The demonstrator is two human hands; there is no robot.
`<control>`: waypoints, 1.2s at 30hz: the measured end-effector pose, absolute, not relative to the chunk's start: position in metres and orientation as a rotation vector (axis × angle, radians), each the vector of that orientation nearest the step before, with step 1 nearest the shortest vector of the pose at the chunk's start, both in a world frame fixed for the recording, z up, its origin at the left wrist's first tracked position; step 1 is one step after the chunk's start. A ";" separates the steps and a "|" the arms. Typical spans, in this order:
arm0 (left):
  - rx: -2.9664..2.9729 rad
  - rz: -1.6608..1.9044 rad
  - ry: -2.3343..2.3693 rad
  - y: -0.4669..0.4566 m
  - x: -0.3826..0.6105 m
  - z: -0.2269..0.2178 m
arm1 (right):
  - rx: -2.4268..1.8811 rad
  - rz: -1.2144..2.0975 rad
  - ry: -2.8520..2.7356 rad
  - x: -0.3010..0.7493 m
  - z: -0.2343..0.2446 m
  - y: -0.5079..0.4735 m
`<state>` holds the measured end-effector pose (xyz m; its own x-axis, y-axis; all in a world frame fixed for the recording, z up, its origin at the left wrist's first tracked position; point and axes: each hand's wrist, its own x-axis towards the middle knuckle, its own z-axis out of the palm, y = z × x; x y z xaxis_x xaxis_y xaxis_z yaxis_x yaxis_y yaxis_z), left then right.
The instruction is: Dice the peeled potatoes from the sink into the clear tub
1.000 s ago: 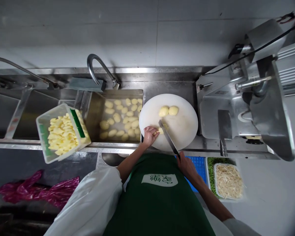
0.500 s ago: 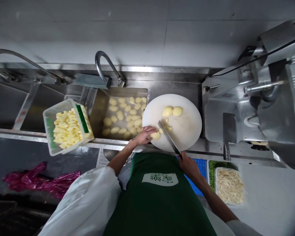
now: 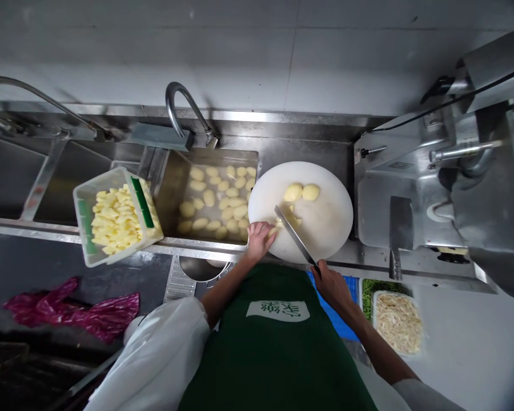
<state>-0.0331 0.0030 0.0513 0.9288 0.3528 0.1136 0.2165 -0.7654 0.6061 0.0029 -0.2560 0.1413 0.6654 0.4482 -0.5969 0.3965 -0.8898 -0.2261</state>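
My right hand (image 3: pixel 328 279) is wrapped round the handle of a kitchen knife (image 3: pixel 294 235), its blade slanting up and left over a round white cutting board (image 3: pixel 325 231). At the board's near left edge, my left hand (image 3: pixel 259 237) is closed on a piece of potato (image 3: pixel 273 233), mostly covered by the fingers. Cut potato pieces (image 3: pixel 292 214) lie by the blade, partly hidden behind it. Farther back on the board rest two peeled potatoes (image 3: pixel 302 192), side by side.
Left of the board, a sink (image 3: pixel 171 188) holds water and many peeled potatoes. A plastic tub (image 3: pixel 84 220) of cut potato stands farther left. A faucet (image 3: pixel 184 108) arches over the sink. To the right is a steel machine (image 3: pixel 377 188) with a cleaver (image 3: pixel 400 225).
My left hand has turned and drawn its fingers in around the potato piece, which is now more covered. The knife stays in nearly the same place.
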 end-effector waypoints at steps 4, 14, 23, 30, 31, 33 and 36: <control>2.447 0.316 0.434 0.004 -0.012 0.057 | -2.829 1.009 -0.705 0.006 0.148 -0.253; 2.269 0.484 0.542 0.027 -0.087 0.040 | -2.714 1.147 -0.778 -0.006 0.146 -0.251; 2.274 0.371 0.462 0.021 -0.088 0.011 | -2.717 1.191 -0.884 0.001 0.145 -0.245; 2.291 0.396 0.410 0.022 -0.095 0.015 | -2.731 1.379 -0.868 -0.005 0.147 -0.233; 2.292 0.381 0.406 0.022 -0.094 0.014 | -2.729 1.378 -0.880 -0.004 0.145 -0.232; 2.305 0.336 0.423 0.021 -0.088 0.013 | -2.724 1.323 -0.911 0.000 0.142 -0.233; 2.324 0.301 0.419 0.017 -0.076 0.014 | -2.733 1.222 -0.910 0.005 0.145 -0.244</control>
